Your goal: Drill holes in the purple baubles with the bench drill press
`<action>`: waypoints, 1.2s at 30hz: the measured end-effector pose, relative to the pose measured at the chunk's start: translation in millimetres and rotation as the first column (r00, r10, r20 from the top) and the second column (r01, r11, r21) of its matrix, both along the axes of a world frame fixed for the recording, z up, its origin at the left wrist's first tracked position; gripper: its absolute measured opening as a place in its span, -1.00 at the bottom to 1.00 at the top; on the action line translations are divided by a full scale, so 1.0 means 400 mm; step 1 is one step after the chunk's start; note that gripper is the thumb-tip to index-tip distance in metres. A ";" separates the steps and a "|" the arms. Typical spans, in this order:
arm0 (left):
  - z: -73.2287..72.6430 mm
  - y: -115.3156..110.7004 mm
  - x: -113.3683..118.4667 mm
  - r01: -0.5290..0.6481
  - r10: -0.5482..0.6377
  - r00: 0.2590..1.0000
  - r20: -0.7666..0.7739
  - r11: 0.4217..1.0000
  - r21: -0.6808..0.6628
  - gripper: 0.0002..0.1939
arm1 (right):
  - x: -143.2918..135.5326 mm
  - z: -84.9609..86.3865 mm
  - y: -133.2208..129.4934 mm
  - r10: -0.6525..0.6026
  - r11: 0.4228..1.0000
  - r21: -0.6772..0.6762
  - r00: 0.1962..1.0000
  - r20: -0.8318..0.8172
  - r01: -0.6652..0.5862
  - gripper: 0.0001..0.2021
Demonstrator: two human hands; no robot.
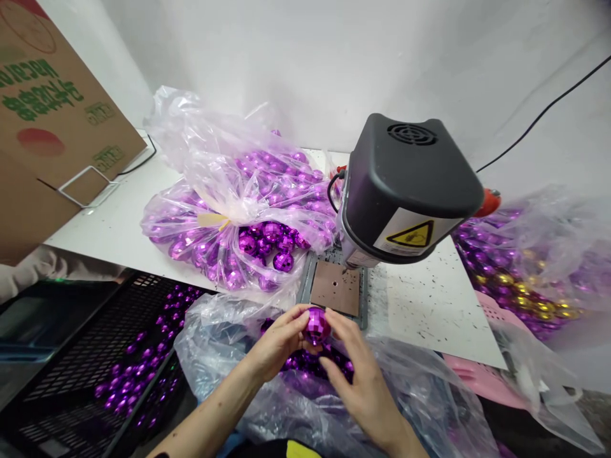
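A shiny purple faceted ball (pixel 317 326) is held up by my left hand (pixel 281 340), its fingers and thumb closed round the ball's left side. My right hand (pixel 358 375) has its fingertips at the ball's right edge, while its thumb is spread well apart below. Whether those fingertips press on the ball I cannot tell. Under both hands, more purple balls (pixel 305 362) lie in an opened clear plastic bag (pixel 214 331) over the lap. Just beyond stands a black-topped machine (pixel 415 184) with a brown base plate (pixel 329 289) that has a small hole.
A tied clear bag (pixel 229 203) of purple balls sits on the white table (pixel 420 305), left of the machine. Black crates (pixel 71 375) with purple balls stand lower left, below a cardboard box (pixel 57 121). Purple and gold balls (pixel 529 292) fill a bag at right, beside a pink basket (pixel 491 381).
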State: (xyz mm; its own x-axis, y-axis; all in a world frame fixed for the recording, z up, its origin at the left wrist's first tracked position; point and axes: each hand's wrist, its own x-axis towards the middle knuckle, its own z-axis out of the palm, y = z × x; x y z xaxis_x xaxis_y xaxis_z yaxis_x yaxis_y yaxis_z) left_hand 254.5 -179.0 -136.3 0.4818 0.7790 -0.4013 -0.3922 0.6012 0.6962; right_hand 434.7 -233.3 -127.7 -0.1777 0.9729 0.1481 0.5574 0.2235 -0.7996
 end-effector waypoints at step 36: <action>-0.036 0.209 0.086 -0.028 0.154 0.952 -0.264 0.904 0.426 -0.43 | 0.267 0.138 0.085 -0.457 0.881 -0.293 0.830 -0.320 0.372 -0.53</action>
State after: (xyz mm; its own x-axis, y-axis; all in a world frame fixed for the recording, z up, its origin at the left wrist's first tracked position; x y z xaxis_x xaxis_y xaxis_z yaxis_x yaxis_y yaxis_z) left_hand 288.9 -95.4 -150.7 0.3146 0.9384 -0.1428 -0.1781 0.2061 0.9622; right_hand 541.4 -199.2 -72.5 0.2764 0.9564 -0.0946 0.2136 -0.1571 -0.9642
